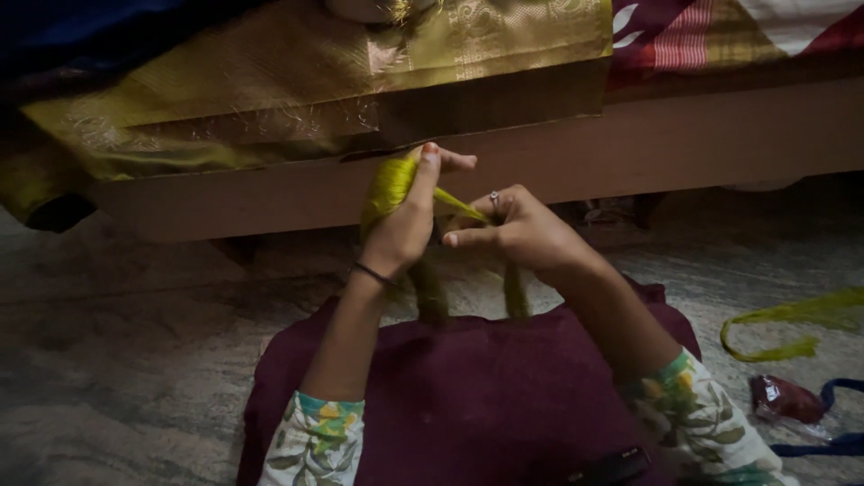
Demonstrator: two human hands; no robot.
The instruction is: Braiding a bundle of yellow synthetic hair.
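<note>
My left hand: my left hand [402,220] is closed around one bunch of yellow-green thread [389,184], thumb up against the edge of the gold cloth; one thin dark band sits on that wrist.
My right hand: my right hand [513,236] is pinched shut on the same thread, which runs taut across the short gap to my left hand; one ring shows on a finger.
Thread in hand: one bunch, held just under the edge of the wooden frame, above my lap; two darker strands hang down from it, one below each hand.
Loose thread: one more yellow-green length [792,326] lies curled on the floor, well apart to my right.
Gold cloth: one shiny gold fabric [315,81] hangs over the frame, just above my hands.
Frame: one long wooden board [684,135] runs across, behind my hands.
Lap cloth: one maroon cloth [486,396] lies under my forearms.
Sleeves: two, white with a leaf print.
Small things by my right elbow: one red packet [786,398] and one blue strap [837,416], touching each other on the stone floor [126,360].
</note>
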